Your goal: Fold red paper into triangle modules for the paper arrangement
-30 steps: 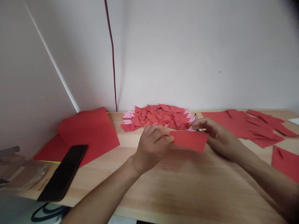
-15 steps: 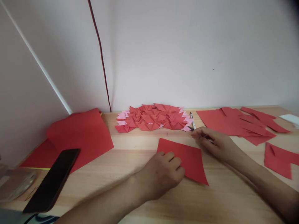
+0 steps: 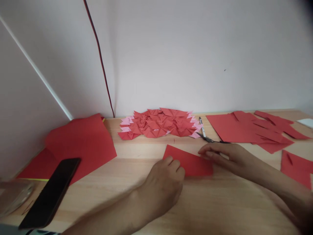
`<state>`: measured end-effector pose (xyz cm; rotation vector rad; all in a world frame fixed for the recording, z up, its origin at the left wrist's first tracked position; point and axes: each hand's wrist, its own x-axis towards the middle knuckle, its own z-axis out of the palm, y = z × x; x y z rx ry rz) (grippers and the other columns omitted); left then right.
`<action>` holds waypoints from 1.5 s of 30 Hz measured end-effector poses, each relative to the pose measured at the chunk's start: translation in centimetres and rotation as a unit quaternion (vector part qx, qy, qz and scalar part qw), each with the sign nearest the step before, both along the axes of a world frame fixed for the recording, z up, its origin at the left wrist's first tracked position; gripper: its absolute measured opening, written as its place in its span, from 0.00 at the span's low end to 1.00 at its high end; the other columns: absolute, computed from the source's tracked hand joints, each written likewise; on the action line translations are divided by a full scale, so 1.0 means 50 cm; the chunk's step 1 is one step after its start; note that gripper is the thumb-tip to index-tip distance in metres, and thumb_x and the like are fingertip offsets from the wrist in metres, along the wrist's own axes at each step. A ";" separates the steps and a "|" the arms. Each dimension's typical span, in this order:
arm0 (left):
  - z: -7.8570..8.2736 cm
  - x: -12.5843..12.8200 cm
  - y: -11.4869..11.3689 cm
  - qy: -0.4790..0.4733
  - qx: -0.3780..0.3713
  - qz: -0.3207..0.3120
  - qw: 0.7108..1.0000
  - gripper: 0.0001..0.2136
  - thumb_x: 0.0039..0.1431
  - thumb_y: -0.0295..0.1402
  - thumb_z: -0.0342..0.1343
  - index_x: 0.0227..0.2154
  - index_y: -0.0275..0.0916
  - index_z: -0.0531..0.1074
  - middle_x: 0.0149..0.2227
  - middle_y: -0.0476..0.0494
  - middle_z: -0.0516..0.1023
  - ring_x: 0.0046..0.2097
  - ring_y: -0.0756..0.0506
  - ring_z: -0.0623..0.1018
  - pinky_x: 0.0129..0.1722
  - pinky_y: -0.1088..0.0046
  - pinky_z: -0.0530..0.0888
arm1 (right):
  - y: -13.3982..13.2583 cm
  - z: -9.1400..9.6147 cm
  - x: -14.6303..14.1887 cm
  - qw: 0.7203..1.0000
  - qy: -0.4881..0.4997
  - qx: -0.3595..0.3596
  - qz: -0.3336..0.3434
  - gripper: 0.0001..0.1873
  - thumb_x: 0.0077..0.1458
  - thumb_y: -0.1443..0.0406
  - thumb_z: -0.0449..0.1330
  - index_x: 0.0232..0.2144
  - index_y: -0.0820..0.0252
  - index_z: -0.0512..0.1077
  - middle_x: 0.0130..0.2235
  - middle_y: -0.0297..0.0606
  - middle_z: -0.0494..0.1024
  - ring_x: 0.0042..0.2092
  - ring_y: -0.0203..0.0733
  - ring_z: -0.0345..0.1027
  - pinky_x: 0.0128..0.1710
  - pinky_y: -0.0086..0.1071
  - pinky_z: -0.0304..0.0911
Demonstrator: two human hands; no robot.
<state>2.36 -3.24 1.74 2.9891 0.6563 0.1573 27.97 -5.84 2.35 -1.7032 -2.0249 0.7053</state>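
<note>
A red sheet of paper (image 3: 188, 160) lies on the wooden tabletop between my hands, its near edge appearing raised or folded. With its fingers curled, my left hand (image 3: 166, 182) grips the sheet's near-left edge; the fingertips are partly hidden. At the right side of the sheet, my right hand (image 3: 227, 156) has thumb and fingers closed on the edge. Just beyond that hand lies a pair of scissors (image 3: 206, 138), its handles partly covered by the hand. Further back sits a cluster of folded red and pink paper pieces (image 3: 158, 124).
A pen (image 3: 202, 127) lies beside the folded cluster. Red sheets and strips (image 3: 230, 129) are spread at the back right. To the left, a phone (image 3: 52, 192) rests partly on large red sheets (image 3: 83, 140). A cable (image 3: 100, 55) hangs along the wall (image 3: 176, 55).
My right hand has let go of the scissors and moved onto the sheet's right side. The sheet's near-right corner has come up and away from me. My left hand has shifted slightly left.
</note>
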 end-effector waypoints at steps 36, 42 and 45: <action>0.020 -0.013 0.017 -0.002 -0.128 0.176 0.976 0.11 0.61 0.33 0.49 0.23 0.38 0.68 0.25 0.47 0.73 0.28 0.46 0.72 0.27 0.71 0.61 | 0.005 -0.031 -0.036 0.996 -0.063 0.055 0.038 0.17 0.63 0.58 0.47 0.28 0.56 0.71 0.31 0.39 0.74 0.34 0.43 0.67 0.34 0.37 0.62; 0.023 -0.016 0.013 -0.031 -0.166 0.179 0.969 0.08 0.59 0.31 0.51 0.40 0.39 0.69 0.35 0.45 0.76 0.34 0.44 0.74 0.32 0.69 0.68 | 0.000 -0.035 -0.041 0.993 -0.100 0.051 0.028 0.15 0.63 0.59 0.48 0.28 0.56 0.69 0.31 0.38 0.72 0.34 0.43 0.66 0.34 0.36 0.61; 0.020 -0.012 0.013 -0.101 -0.179 0.162 0.965 0.25 0.60 0.31 0.51 0.59 0.44 0.55 0.46 0.42 0.74 0.42 0.43 0.75 0.39 0.66 0.71 | 0.001 -0.039 -0.039 0.993 -0.101 0.058 0.027 0.15 0.62 0.59 0.49 0.27 0.56 0.69 0.31 0.38 0.72 0.34 0.43 0.66 0.34 0.37 0.61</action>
